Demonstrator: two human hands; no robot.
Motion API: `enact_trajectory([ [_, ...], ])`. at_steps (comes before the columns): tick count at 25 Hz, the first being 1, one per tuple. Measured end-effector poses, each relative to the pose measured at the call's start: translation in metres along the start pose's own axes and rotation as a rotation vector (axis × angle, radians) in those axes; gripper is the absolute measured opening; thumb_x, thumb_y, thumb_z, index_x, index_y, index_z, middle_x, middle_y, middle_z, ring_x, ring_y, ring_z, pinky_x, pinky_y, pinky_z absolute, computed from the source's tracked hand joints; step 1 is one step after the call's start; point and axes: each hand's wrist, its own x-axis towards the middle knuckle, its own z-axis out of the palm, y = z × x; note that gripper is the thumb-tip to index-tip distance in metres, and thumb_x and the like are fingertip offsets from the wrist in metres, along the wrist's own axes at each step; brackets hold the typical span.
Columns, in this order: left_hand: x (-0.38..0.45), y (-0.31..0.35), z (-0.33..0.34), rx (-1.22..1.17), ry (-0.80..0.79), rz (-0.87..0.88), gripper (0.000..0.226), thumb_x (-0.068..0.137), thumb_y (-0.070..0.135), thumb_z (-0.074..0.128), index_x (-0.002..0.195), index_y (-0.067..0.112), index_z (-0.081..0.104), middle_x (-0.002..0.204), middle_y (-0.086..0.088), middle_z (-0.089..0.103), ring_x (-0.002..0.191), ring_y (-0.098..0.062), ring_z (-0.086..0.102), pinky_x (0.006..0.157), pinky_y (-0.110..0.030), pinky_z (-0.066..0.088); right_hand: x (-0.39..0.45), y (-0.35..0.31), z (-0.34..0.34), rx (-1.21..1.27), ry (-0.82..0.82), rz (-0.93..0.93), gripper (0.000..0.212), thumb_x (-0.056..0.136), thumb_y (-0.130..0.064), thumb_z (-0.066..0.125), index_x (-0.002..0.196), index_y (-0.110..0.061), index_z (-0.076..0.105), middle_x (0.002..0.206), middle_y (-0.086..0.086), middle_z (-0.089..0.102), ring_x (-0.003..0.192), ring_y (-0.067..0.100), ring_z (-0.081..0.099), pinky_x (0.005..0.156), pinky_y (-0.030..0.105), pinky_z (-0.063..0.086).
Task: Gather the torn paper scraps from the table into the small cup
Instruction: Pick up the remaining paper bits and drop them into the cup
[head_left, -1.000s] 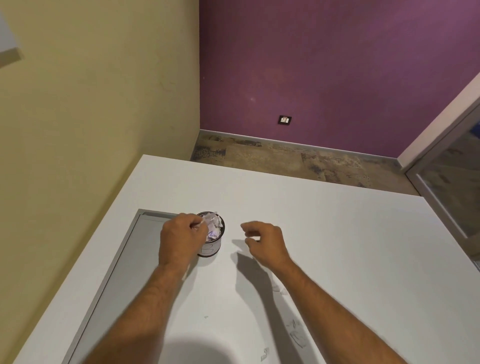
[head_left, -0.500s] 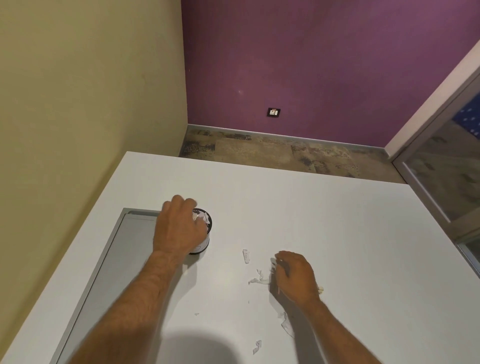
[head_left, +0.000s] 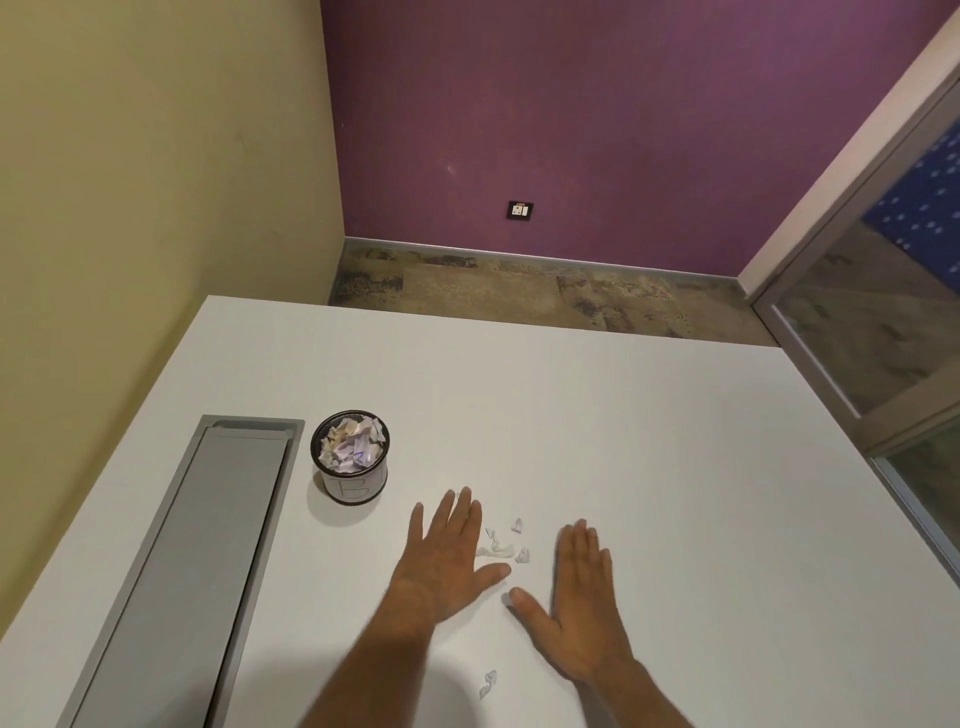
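Note:
A small round cup (head_left: 353, 487) with a dark rim stands on the white table (head_left: 597, 415), heaped with crumpled paper. Right of it and nearer to me, several small torn scraps (head_left: 501, 548) lie in a loose cluster. My left hand (head_left: 447, 561) lies flat, palm down, just left of that cluster. Flat as well, my right hand (head_left: 579, 603) rests just to the cluster's right. The two thumbs nearly meet below the scraps. Both hands hold nothing. One more scrap (head_left: 487, 684) lies alone between my forearms.
A long grey recessed cable flap (head_left: 197, 571) runs along the table's left side, right beside the cup. A yellow wall borders the table's left edge. Beyond the far edge is floor and a purple wall; a glass door frame (head_left: 857, 322) stands at the right.
My left hand has left the cup and come down flat beside the scraps. My right hand has opened flat on their other side. The cup now shows uncovered.

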Motion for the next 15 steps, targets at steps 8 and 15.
enact_trajectory([
  [8,-0.035,-0.025,0.013,-0.096,0.150,0.099,0.058,0.101,0.046,0.021,0.154,0.027,0.007,0.162,0.012,0.012,0.150,-0.007,-0.001,0.120,-0.040,-0.010,0.016,-0.042,0.008,-0.127,-0.061,-0.384,0.107,0.080,-0.087,0.025,0.153,-0.016,-0.008,0.161,0.002,-0.018,0.146,0.017,-0.025,0.117,0.051,-0.014],
  [15,-0.084,-0.049,0.024,-0.495,0.327,0.101,0.059,0.098,0.051,0.042,0.150,0.032,0.024,0.158,0.018,0.018,0.147,-0.002,0.014,0.124,-0.031,0.011,-0.013,-0.034,-0.001,0.117,0.004,-0.430,0.105,0.085,-0.072,0.048,0.153,-0.014,-0.008,0.163,0.002,-0.012,0.150,0.021,-0.012,0.119,0.045,-0.009],
])
